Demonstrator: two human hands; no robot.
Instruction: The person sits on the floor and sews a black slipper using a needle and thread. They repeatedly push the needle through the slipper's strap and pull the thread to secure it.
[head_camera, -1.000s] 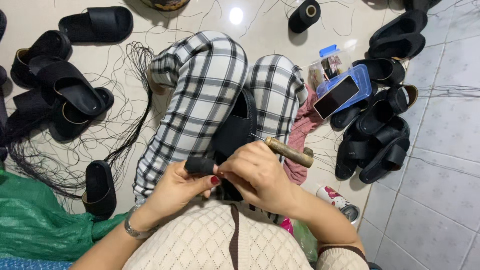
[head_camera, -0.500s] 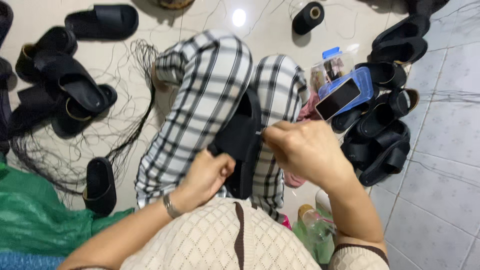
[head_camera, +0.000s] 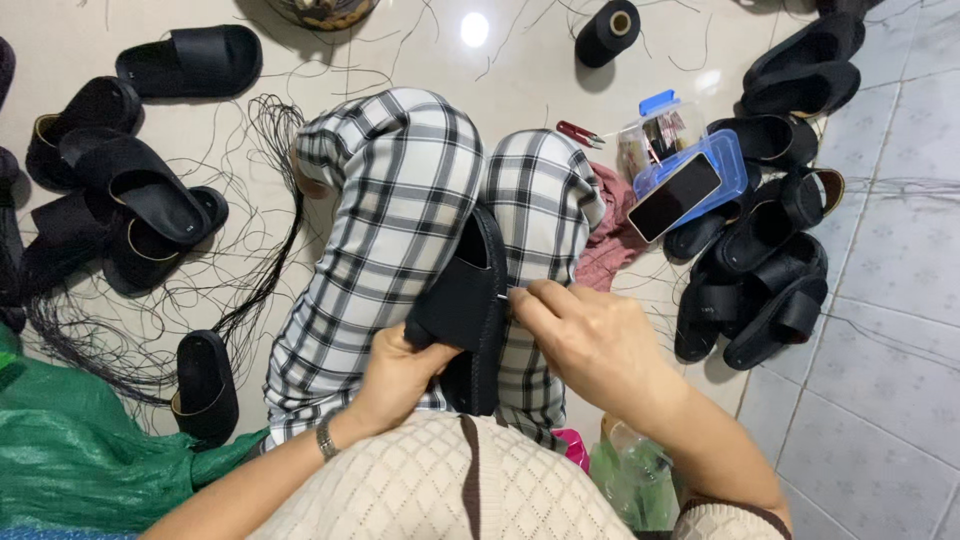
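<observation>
1. The left hand is gripping the black sandal, which is resting on the lap.
2. The right hand is pinching a needle at the sandal's edge; mid-stitch, seemingly.
3. Next, it is needing a steady pull.

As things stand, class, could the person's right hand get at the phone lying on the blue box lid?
Probably yes: the right hand pinches a needle at the black slipper, and nothing lies between it and the phone.
</observation>
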